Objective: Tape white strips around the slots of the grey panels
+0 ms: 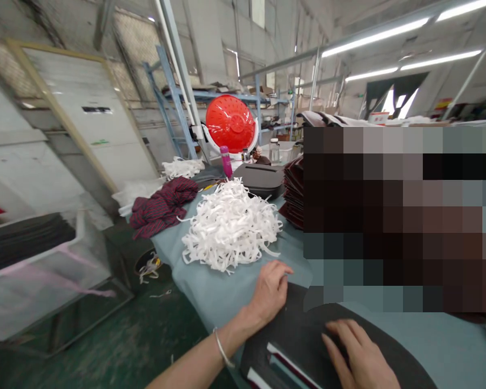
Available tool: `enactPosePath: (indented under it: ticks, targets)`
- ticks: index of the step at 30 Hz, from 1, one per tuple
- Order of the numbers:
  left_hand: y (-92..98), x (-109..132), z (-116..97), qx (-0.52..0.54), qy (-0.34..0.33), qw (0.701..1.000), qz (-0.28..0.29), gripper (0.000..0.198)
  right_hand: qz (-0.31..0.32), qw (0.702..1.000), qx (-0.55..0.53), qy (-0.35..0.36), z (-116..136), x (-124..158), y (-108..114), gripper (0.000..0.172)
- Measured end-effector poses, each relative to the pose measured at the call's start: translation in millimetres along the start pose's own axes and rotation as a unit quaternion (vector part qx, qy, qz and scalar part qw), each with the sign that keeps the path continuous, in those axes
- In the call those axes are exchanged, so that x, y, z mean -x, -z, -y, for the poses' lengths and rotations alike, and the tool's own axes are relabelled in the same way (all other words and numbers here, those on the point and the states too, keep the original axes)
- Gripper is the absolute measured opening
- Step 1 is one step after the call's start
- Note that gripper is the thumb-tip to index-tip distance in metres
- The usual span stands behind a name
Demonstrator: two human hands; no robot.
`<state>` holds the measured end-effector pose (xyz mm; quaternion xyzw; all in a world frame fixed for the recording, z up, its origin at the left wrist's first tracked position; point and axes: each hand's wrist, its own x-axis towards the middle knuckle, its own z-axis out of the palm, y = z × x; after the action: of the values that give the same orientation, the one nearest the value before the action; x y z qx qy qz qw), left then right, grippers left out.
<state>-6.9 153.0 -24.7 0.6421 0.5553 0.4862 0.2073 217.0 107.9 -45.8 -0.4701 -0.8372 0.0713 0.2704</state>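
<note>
A curved piece of dark fabric (pixel 308 335) lies on the grey-blue table cover (pixel 214 292) right in front of me. My left hand (pixel 269 292), with a bangle at the wrist, rests at the far edge of this fabric, fingers curled slightly and pressing down. My right hand (pixel 358 356) lies flat on the dark fabric, fingers stretched out toward the left. Neither hand grips anything. White and dark-red strips (pixel 283 364) show at the near edge of the fabric.
A big heap of white strips (pixel 230 224) sits just beyond my left hand. A striped dark-red cloth (pixel 164 208) lies at the table's left end. Stacked dark-red pieces (pixel 294 192), a black case (pixel 261 178), a pink bottle (pixel 225 161) and a red fan (pixel 230 124) stand farther back.
</note>
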Motion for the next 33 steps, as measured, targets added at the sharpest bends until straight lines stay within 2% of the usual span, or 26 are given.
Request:
enactPosePath:
  ticks: [2,4,7,10,13,17,21,24,28,33]
  targets:
    - [14.7,-6.3,16.1,0.039,0.094,0.991,-0.083,0.025,0.007,0.997,-0.068,-0.044,11.2,-47.6,-6.1,0.021]
    - [23.4,-13.9,32.7,0.064,0.162,0.977,-0.125,0.022,0.017,0.991,-0.118,-0.060,24.1,-94.7,-19.4,0.022]
    - [22.4,-27.7,52.1,0.112,0.233,0.956,-0.137,0.019,0.010,0.984,-0.156,-0.087,39.8,-150.6,-48.2,0.027]
    - [12.1,-42.0,60.2,0.175,0.269,0.935,-0.148,0.028,0.008,0.980,-0.170,-0.105,47.6,-178.6,-73.3,0.020]
    - [6.2,-50.9,60.3,0.220,0.280,0.920,-0.164,0.035,0.008,0.976,-0.179,-0.127,44.9,-182.8,-79.7,0.016]
    - [12.2,-48.9,55.7,0.249,0.278,0.912,-0.169,0.037,-0.009,0.969,-0.182,-0.165,28.3,-175.8,-57.9,0.018]
    - [15.1,-41.2,44.0,0.274,0.265,0.916,-0.128,0.037,0.016,0.961,-0.216,-0.175,24.0,-171.7,-37.2,0.021]
    - [8.8,-41.3,35.1,0.286,0.244,0.922,-0.098,0.041,0.045,0.952,-0.253,-0.168,35.6,-168.6,-38.6,0.023]
    - [6.2,-45.6,36.6,0.255,0.231,0.935,-0.089,0.040,0.042,0.945,-0.268,-0.185,41.5,-163.0,-42.4,0.022]
    - [24.9,-34.4,41.9,0.161,0.206,0.962,-0.079,0.021,0.032,0.944,-0.257,-0.206,21.5,-164.1,-28.5,0.018]
